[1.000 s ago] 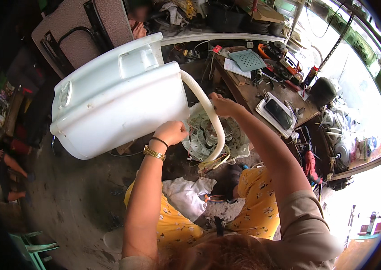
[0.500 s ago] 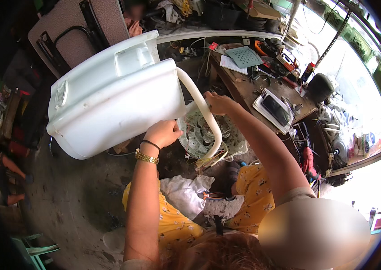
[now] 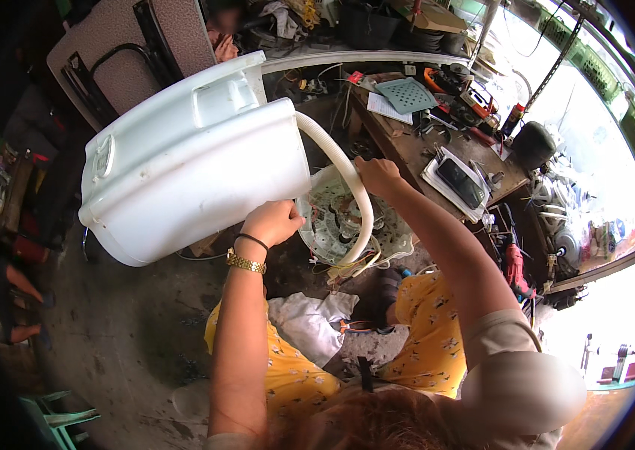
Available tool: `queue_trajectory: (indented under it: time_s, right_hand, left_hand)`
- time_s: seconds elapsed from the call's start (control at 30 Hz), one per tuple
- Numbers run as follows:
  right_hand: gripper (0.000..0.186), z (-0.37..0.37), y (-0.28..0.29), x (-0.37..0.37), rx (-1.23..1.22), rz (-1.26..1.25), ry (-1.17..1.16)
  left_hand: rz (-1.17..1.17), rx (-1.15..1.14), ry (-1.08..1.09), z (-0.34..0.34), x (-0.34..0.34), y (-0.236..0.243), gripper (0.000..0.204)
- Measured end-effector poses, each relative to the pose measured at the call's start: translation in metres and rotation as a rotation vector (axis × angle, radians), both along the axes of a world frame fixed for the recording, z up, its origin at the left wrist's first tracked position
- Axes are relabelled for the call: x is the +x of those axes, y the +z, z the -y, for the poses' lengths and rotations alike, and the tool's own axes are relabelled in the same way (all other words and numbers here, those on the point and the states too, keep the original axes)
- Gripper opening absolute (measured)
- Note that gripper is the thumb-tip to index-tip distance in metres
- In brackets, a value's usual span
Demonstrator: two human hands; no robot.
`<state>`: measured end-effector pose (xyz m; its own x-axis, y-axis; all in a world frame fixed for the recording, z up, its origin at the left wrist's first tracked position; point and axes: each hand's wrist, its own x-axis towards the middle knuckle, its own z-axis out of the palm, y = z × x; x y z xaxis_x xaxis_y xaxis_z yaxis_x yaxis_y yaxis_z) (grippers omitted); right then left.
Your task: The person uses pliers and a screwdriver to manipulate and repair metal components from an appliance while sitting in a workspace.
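A large white plastic washing machine body [image 3: 205, 172] lies tilted on its side at the left. From its open end a ribbed white drain hose [image 3: 362, 202] curves down to the round, dirty base [image 3: 317, 236], where loose wires show. My left hand [image 3: 276, 221] is closed beside the body's lower edge, by the rim of the base; its fingertips are hidden. My right hand [image 3: 379, 176], fingers curled, is against the hose's right side above the base. What either hand grips does not show.
A wooden workbench [image 3: 400, 142] at the right carries a phone [image 3: 458, 182], a teal basket lid [image 3: 406, 95] and tools. A red power drill [image 3: 515, 262] hangs below it. A white cloth [image 3: 310, 322] lies between my legs. Behind the body leans a folded table [image 3: 130, 56].
My right hand has moved a little to the right and the hose has shifted that way, uncovering more of the base. The left hand and washing machine body have hardly moved.
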<state>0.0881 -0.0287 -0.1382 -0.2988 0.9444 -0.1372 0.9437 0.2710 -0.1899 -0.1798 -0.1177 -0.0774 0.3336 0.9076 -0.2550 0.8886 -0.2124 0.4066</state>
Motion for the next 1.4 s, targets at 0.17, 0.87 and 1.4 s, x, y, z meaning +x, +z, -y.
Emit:
queue_trajectory:
  time_s: [0.17, 0.87, 1.4]
  right_hand:
    - [0.037, 0.003, -0.005, 0.001, 0.085, -0.036, 0.088]
    - [0.035, -0.002, -0.033, 0.029, 0.322, -0.088, 0.063]
    - [0.029, 0.000, -0.026, 0.008, 0.260, -0.074, 0.111]
  left_hand:
    - [0.002, -0.034, -0.005, -0.002, 0.002, 0.000, 0.032]
    - [0.061, -0.026, -0.057, -0.010, 0.014, -0.018, 0.020]
    - [0.313, -0.012, -0.116, -0.013, 0.011, -0.025, 0.020]
